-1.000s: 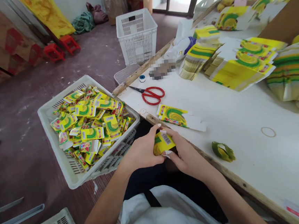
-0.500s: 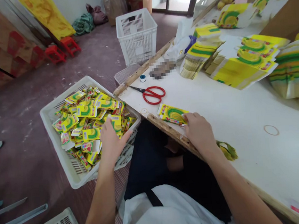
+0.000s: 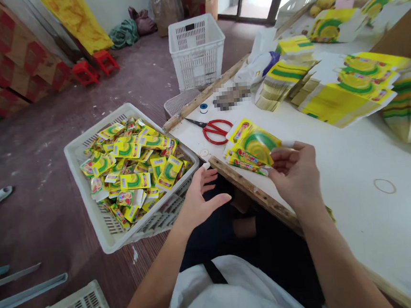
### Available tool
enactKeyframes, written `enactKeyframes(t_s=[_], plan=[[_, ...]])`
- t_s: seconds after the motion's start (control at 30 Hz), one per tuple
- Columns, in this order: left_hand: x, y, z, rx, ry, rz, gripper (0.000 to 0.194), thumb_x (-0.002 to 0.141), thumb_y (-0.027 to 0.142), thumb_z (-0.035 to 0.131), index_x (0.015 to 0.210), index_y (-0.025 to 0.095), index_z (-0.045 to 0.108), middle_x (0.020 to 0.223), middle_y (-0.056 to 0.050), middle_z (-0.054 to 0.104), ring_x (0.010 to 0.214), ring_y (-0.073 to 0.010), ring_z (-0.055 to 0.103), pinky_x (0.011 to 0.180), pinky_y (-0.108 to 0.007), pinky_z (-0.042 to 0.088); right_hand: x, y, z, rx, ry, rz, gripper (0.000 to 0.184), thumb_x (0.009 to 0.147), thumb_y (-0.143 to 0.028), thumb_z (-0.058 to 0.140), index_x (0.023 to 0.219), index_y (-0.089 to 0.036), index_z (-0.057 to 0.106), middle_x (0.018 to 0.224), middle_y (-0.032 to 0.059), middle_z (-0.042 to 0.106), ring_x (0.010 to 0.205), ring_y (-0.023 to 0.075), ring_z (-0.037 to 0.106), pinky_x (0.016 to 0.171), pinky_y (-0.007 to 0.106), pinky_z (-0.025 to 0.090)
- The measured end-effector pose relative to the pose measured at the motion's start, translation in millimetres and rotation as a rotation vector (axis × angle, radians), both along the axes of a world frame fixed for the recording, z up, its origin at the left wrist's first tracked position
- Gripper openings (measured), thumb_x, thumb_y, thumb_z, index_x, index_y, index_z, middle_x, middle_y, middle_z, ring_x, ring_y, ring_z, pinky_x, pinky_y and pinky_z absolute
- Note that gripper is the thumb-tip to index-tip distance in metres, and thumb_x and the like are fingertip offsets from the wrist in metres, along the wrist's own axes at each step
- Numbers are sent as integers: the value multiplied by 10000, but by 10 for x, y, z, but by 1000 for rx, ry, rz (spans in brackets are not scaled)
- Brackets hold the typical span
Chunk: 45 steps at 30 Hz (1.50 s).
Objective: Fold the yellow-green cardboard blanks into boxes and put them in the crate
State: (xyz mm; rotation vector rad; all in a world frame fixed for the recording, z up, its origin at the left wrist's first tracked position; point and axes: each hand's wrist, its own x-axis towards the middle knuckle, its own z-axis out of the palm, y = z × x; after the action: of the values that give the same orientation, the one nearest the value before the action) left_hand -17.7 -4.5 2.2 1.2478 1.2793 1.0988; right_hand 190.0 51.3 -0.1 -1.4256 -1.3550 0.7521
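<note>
Between the thumb and fingers of my right hand [image 3: 297, 177] is the right end of a flat yellow and green printed carton [image 3: 253, 145], tilted up over the table edge. Whether it is one carton or a few lying together, I cannot tell. My left hand [image 3: 202, 197] holds nothing; its fingers and thumb are apart, between the basket and the table edge. White coverings show on some fingertips. To its left, many small yellow and green boxes [image 3: 135, 180] fill a white plastic basket [image 3: 89, 221]. Red-handled scissors [image 3: 218, 130] lie just beyond the carton.
Stacks of flat yellow cartons [image 3: 351, 95] stand farther back on the white table [image 3: 356, 227]. A blue-topped spool [image 3: 204, 108] and a rubber band [image 3: 385, 185] lie on it. A wooden strip [image 3: 244, 182] edges the table. A tall white crate [image 3: 197, 54] stands beyond.
My left hand has moved right, away from the heaped boxes toward the table edge. My right hand has lifted and tilted the carton off the table. Another box now tops the heap's right side.
</note>
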Motion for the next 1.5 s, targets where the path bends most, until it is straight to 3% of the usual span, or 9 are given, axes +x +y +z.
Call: enactKeyframes(t_s=[0.2,0.37,0.5,0.67,0.93,1.03,1.1,1.3,1.5], plan=[[309,92,215,79,-463,293,670,797,820,383,1018,218,579,1001,-102,659,1005,-261,657,805,-396,571,-562,-573,263,-178,404,579,446,743,-174,641,1119,-275,422,812,-27,618,715,148,627,638,275,526],[314,116,239,119,-431,527,560,846,777,377,773,229,466,653,23,457,564,-124,497,614,-269,514,-722,-720,209,-228,362,579,388,717,-154,652,1072,-246,526,811,-26,596,709,135,576,654,266,502],[277,33,49,95,-199,423,717,771,883,333,833,210,571,775,-33,605,756,-165,602,740,-302,544,-561,-566,142,-206,297,488,255,742,-213,651,992,-222,602,759,-16,628,662,146,588,628,278,492],[197,3,-52,100,-319,431,438,734,618,738,846,202,663,784,0,691,806,-166,668,840,-318,551,-354,-459,192,-95,228,411,62,779,-187,625,815,-224,660,736,-12,693,630,154,616,592,273,489],[-239,7,379,374,30,317,653,777,661,664,1257,225,583,1289,-124,645,1252,-292,585,1085,-443,448,-102,-381,367,368,-394,218,277,883,-113,558,851,-315,744,835,22,740,861,241,643,826,425,514],[-186,-21,485,304,406,62,983,547,583,873,1365,209,479,1419,-148,532,1358,-357,467,1150,-498,362,-151,-429,365,485,-484,416,328,897,-83,547,863,-354,728,821,-16,738,896,221,649,1012,477,443],[-76,-28,476,175,484,-143,869,607,478,871,1337,212,483,1348,-118,584,1259,-320,556,1079,-458,442,-207,-474,326,509,-433,454,348,888,-71,544,961,-372,704,884,-18,730,996,222,645,1111,502,369],[133,-65,336,86,542,-97,613,739,321,758,1274,208,481,1121,-60,667,994,-240,663,873,-349,541,-335,-532,176,78,218,239,678,825,-364,675,1432,-292,380,1419,121,537,1311,308,521,1057,526,462],[166,-122,242,141,611,-122,840,726,318,771,1417,221,303,1323,-116,573,1164,-284,616,975,-411,510,-514,-532,246,-345,707,409,453,843,-343,496,1263,-215,603,1097,103,745,1091,293,682,911,448,576]])
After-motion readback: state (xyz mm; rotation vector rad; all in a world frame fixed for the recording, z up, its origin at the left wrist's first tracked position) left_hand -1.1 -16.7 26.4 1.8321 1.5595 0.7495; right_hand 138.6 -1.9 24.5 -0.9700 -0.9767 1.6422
